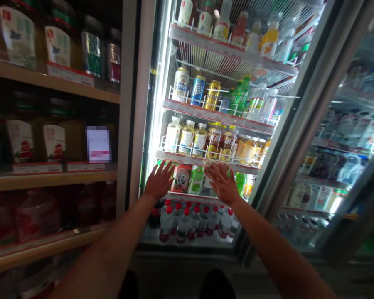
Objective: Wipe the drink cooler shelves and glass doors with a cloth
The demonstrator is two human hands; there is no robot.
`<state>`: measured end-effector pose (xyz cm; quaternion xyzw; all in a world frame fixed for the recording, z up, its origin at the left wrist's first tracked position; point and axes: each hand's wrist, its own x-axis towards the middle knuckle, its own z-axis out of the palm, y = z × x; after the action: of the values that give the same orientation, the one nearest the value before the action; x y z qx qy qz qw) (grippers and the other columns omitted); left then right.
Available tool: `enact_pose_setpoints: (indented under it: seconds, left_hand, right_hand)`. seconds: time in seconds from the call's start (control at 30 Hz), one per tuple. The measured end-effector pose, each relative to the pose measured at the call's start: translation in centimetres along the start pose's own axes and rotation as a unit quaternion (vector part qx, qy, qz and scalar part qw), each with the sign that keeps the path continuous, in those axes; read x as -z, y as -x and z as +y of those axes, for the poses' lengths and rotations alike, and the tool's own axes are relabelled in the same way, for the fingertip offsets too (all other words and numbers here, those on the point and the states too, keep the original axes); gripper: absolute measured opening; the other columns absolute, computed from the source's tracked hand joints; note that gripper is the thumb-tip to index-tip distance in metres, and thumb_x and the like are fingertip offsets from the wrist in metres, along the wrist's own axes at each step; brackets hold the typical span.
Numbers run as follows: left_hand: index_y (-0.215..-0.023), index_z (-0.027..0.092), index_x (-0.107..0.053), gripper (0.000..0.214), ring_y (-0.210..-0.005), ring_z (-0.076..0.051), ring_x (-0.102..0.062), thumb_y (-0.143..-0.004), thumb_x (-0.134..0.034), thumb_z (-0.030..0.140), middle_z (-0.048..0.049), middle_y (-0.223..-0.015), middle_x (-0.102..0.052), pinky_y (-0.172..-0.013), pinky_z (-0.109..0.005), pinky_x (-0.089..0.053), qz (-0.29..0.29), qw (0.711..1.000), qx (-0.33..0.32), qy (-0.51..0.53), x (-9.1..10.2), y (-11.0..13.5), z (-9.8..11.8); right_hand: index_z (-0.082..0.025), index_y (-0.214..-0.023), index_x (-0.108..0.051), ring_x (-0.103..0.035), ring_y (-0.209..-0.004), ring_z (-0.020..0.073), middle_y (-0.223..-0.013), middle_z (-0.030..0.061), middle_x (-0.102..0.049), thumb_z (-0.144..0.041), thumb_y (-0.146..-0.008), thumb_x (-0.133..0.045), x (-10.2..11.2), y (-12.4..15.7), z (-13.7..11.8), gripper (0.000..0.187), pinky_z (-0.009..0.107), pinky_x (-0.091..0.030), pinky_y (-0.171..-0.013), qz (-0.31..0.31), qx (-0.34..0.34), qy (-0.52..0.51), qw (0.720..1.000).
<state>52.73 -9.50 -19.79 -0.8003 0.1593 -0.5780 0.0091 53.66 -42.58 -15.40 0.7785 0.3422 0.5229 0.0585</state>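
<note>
My left hand (158, 180) is raised at the left side of the lit drinks fridge, fingers spread, with nothing in it. It is nearest to a red drink bottle (181, 178) on the fourth visible shelf. My right hand (225, 185) presses a pale, crumpled cloth (216, 166) at the height of the shelf edge (187, 159). I cannot tell whether the cloth touches that edge or a glass pane before it. Behind my right hand, some bottles are partly hidden; a green-labelled bottle (196, 180) shows to its left.
Cans (213, 94) and bottles fill the shelves above, and red-capped bottles (183, 224) stand at the bottom. To the left is a wooden shelf (56, 179) with large bottles. A metal door frame (302, 137) slants along the right, beside another stocked fridge section (327, 166).
</note>
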Motion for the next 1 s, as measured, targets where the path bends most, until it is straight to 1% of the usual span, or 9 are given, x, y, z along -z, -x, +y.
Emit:
enact_pose_setpoints:
  seconds: [0.1,0.23,0.43,0.53,0.63,0.77,0.83,0.93,1.0]
  left_hand:
    - [-0.148,0.025,-0.05,0.049,-0.149,-0.027,-0.034,-0.099,-0.048,0.032,-0.0078,-0.152,-0.049,-0.123,-0.047,-0.023,0.005,1.0,0.005,-0.012,-0.6,0.3,0.0]
    - [-0.152,0.026,-0.044,0.054,-0.148,-0.027,-0.034,-0.098,-0.049,0.032,-0.0069,-0.153,-0.047,-0.124,-0.047,-0.022,0.012,1.0,-0.008,-0.021,-0.6,0.3,-0.1]
    - [-0.16,0.025,-0.026,0.065,-0.151,-0.027,-0.028,-0.1,-0.05,0.031,-0.007,-0.156,-0.043,-0.126,-0.046,-0.017,0.062,0.997,-0.036,-0.009,-0.5,0.1,-0.1]
    - [-0.161,0.026,-0.022,0.069,-0.151,-0.027,-0.027,-0.099,-0.052,0.029,-0.0074,-0.156,-0.042,-0.126,-0.046,-0.016,0.065,0.997,-0.035,0.005,-0.5,0.1,-0.1]
    - [-0.161,0.026,-0.021,0.07,-0.15,-0.027,-0.027,-0.099,-0.053,0.029,-0.0074,-0.156,-0.042,-0.126,-0.046,-0.017,0.067,0.997,-0.039,0.008,-0.5,0.1,-0.1]
    - [-0.161,0.027,-0.02,0.071,-0.15,-0.027,-0.028,-0.099,-0.054,0.03,-0.0069,-0.156,-0.042,-0.127,-0.045,-0.017,0.067,0.997,-0.034,0.011,-0.5,0.2,-0.1]
    - [-0.161,0.027,-0.017,0.073,-0.151,-0.026,-0.025,-0.098,-0.055,0.029,-0.0071,-0.156,-0.042,-0.127,-0.044,-0.015,0.07,0.997,-0.037,0.006,-0.4,0.1,-0.1]
    - [-0.162,0.026,-0.014,0.077,-0.152,-0.026,-0.021,-0.098,-0.056,0.028,-0.0076,-0.157,-0.04,-0.128,-0.044,-0.013,0.073,0.996,-0.045,-0.001,-0.2,0.0,0.1]
    - [-0.162,0.025,-0.012,0.078,-0.152,-0.025,-0.019,-0.098,-0.057,0.027,-0.0082,-0.157,-0.04,-0.128,-0.043,-0.012,0.068,0.997,-0.045,-0.007,0.0,-0.1,0.2]
  right_hand:
    - [-0.033,-0.148,-0.048,-0.031,-0.151,0.0213,-0.153,0.0014,-0.052,-0.016,-0.099,-0.046,-0.1,-0.6,0.7,0.052,0.052,-0.015,-0.127,0.01,0.042,-0.021,0.999]
    - [-0.03,-0.141,-0.057,-0.029,-0.152,0.0207,-0.149,-0.0001,-0.056,-0.014,-0.1,-0.043,-0.1,-3.9,0.9,0.046,0.052,-0.02,-0.128,0.031,0.113,-0.069,0.991]
    - [-0.033,-0.141,-0.055,-0.033,-0.15,0.0179,-0.151,-0.0044,-0.053,-0.02,-0.103,-0.046,0.0,-10.4,-2.4,0.041,0.049,-0.021,-0.129,0.005,0.13,-0.12,0.984]
    - [-0.032,-0.14,-0.055,-0.033,-0.151,0.0165,-0.153,-0.0061,-0.051,-0.021,-0.104,-0.044,0.7,-13.3,-3.9,0.039,0.046,-0.02,-0.129,-0.008,0.131,-0.113,0.985]
    - [-0.03,-0.143,-0.051,-0.03,-0.151,0.0164,-0.155,-0.0061,-0.048,-0.022,-0.106,-0.04,1.4,-15.9,-4.3,0.039,0.046,-0.02,-0.128,-0.016,0.148,-0.116,0.982]
    - [-0.03,-0.142,-0.052,-0.028,-0.152,0.0144,-0.156,-0.0079,-0.046,-0.026,-0.108,-0.027,2.6,-19.8,-2.4,0.042,0.047,-0.021,-0.124,0.026,0.127,-0.1,0.986]
    - [-0.028,-0.141,-0.054,-0.028,-0.152,0.018,-0.158,-0.0038,-0.044,-0.024,-0.107,-0.036,3.2,-21.7,-0.3,0.039,0.051,-0.023,-0.123,0.078,0.077,-0.091,0.99]
    - [-0.02,-0.147,-0.048,-0.021,-0.154,0.0259,-0.16,0.0024,-0.04,-0.019,-0.106,-0.028,3.8,-23.7,3.5,0.046,0.062,-0.02,-0.121,0.151,-0.003,-0.092,0.984]
    - [-0.024,-0.15,-0.046,-0.019,-0.155,0.0283,-0.161,0.0031,-0.037,-0.02,-0.103,-0.03,3.9,-24.1,5.8,0.05,0.063,-0.019,-0.122,0.199,-0.072,-0.1,0.972]
